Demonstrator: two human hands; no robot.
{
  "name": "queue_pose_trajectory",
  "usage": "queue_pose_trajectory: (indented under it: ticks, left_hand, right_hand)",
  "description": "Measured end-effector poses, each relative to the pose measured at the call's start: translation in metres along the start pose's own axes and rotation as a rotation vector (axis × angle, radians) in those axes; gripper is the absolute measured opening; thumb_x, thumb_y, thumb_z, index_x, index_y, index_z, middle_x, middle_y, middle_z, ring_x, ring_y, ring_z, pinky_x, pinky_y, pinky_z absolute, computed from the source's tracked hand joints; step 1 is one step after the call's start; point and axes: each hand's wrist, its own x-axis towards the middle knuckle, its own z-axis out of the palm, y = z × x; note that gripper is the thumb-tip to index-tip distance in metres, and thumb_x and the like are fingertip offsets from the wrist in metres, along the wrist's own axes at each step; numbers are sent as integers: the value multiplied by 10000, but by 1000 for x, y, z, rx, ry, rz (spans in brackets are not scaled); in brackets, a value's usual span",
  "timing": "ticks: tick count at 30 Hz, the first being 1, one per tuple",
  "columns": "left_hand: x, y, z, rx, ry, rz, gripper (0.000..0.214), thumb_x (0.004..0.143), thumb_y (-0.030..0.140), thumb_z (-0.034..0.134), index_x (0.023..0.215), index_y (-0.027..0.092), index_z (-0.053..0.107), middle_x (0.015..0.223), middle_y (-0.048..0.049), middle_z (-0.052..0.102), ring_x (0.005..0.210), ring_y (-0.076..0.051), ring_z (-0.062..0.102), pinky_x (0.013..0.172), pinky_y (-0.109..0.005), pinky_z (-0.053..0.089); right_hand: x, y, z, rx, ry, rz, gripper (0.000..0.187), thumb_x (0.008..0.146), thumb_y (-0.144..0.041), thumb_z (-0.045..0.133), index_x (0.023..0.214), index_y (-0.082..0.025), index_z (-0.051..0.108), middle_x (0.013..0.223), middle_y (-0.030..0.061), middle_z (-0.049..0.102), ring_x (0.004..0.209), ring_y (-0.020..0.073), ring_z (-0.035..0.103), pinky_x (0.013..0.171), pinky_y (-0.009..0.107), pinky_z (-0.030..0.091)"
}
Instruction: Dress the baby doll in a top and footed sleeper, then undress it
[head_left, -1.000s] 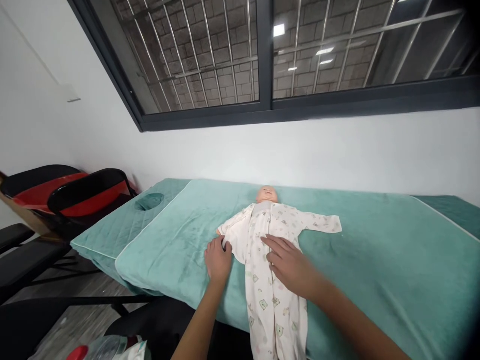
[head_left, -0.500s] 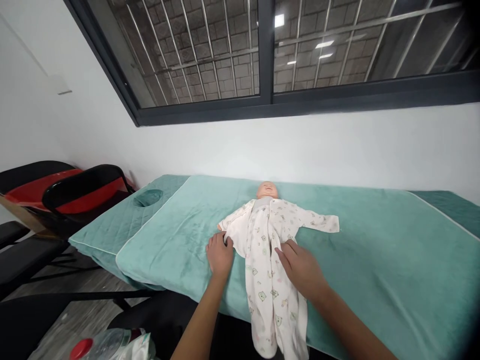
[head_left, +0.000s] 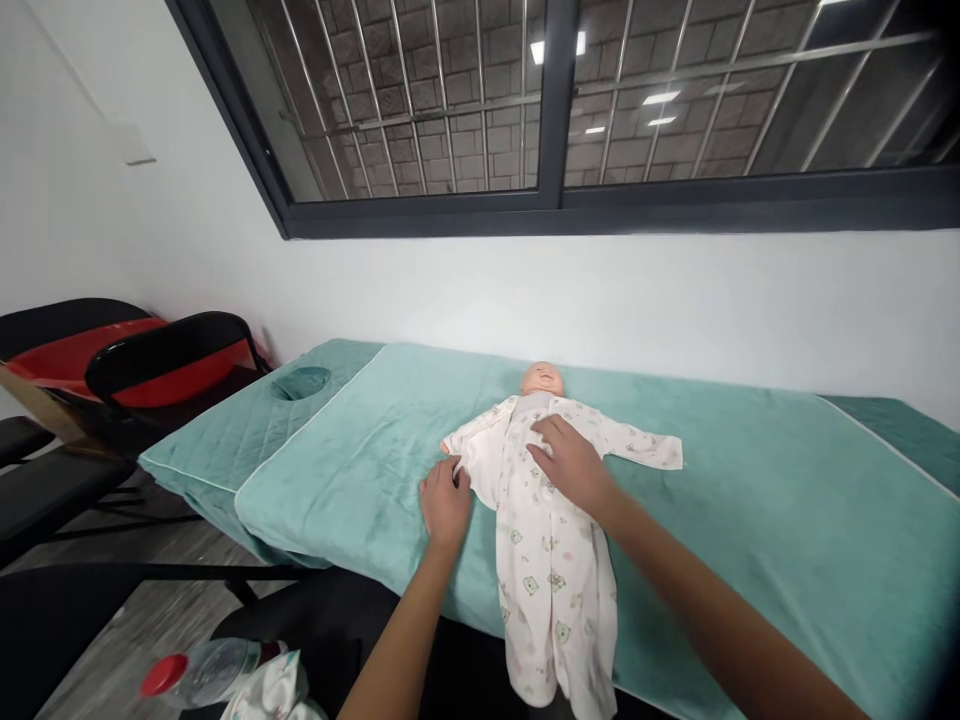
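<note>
from the head camera: one doll (head_left: 542, 379), face up, its head toward the wall (head_left: 600, 300), lies on one green-covered bed (head_left: 750, 500). one white garment (head_left: 525, 545) with small printed figures covers its body; it has two sleeves, both reaching outward, and two legs that run down to the near edge of the bed. two hands are at work. the left hand (head_left: 445, 500) sits back-up beside the sleeve on its own side, wrist low, fingers bent, thumb and forefinger at the cloth's edge (whether they pinch it, i cannot tell). the right hand (head_left: 574, 460) lies across the garment's chest, the forearm slanting in from the lower right, fingers loosely bent and thumb apart, grasping nothing that shows. round about are one face hole (head_left: 300, 383) in the bed, two red-and-black chair backs (head_left: 180, 365) at left, one red-capped bottle (head_left: 214, 672) with one crumpled printed item (head_left: 270, 692) beside it, and one barred window (head_left: 420, 100).
</note>
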Motion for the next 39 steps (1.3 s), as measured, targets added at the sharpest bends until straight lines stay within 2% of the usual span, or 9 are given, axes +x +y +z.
queue_pose_trajectory:
  ticks: [3,6,11,16,21,24,28,32,39]
  left_hand:
    - [-1,-3,0,-59,6,9,240,918,255,466,1088,183,621,1099,-104,697,1048,-276,628,887,-421,435]
    - [-2,-5,1,-131,37,29,249,945,283,444,1057,186,645,1064,-97,709,1000,-259,648,867,-401,461]
    - [-8,-1,-3,-380,3,73,262,958,302,448,1058,190,663,1040,-70,722,954,-207,663,869,-353,497]
    - [-14,40,-20,-640,57,19,244,950,297,485,1033,193,690,1031,-62,716,954,-192,656,861,-333,507]
    - [-11,105,-36,-726,-20,222,251,966,253,468,1048,216,702,841,-26,667,776,-151,607,739,-294,483]
    - [-12,128,-37,-684,-93,317,262,971,244,457,1071,215,697,818,-32,660,775,-161,588,730,-304,470]
    - [-18,135,-36,-719,-169,306,254,976,254,465,1117,220,674,904,-44,686,837,-167,597,767,-310,475]
    - [-18,133,-45,-808,-135,223,229,978,270,475,1092,221,667,927,-33,682,813,-148,594,761,-293,483]
    - [-18,126,-48,-585,-242,469,249,966,182,439,1049,218,671,879,-28,688,853,-173,589,763,-309,459]
  right_hand:
    - [52,-2,19,-263,-184,6,325,962,-296,486,1273,-200,477,1236,128,561,1004,249,609,633,306,471]
    - [91,-5,41,-408,-309,16,315,925,-243,534,1231,-170,517,1177,152,578,941,258,629,656,321,468]
    - [117,-10,67,-429,-372,-16,256,880,-74,492,1090,-137,622,1088,165,605,915,251,630,735,358,460]
    - [114,0,47,-420,-309,-66,293,905,-95,429,1087,-153,651,1187,171,556,1024,280,553,762,384,458]
    - [97,30,8,-421,-218,-34,328,943,-123,377,1121,-201,641,1259,130,504,1118,262,498,782,351,459]
    - [81,50,-4,-280,-153,70,357,973,-175,338,1190,-215,618,1296,110,479,1075,221,540,791,336,469]
    - [59,57,1,18,-165,-43,487,864,-135,503,1341,-226,541,1341,93,481,1247,228,471,995,350,409]
    - [52,43,16,10,-193,-237,529,823,-165,584,1342,-262,555,1437,91,459,1327,281,407,1071,433,327]
    - [68,55,26,-65,26,-100,313,862,-92,517,1020,-236,745,1178,64,690,1165,287,543,1047,477,324]
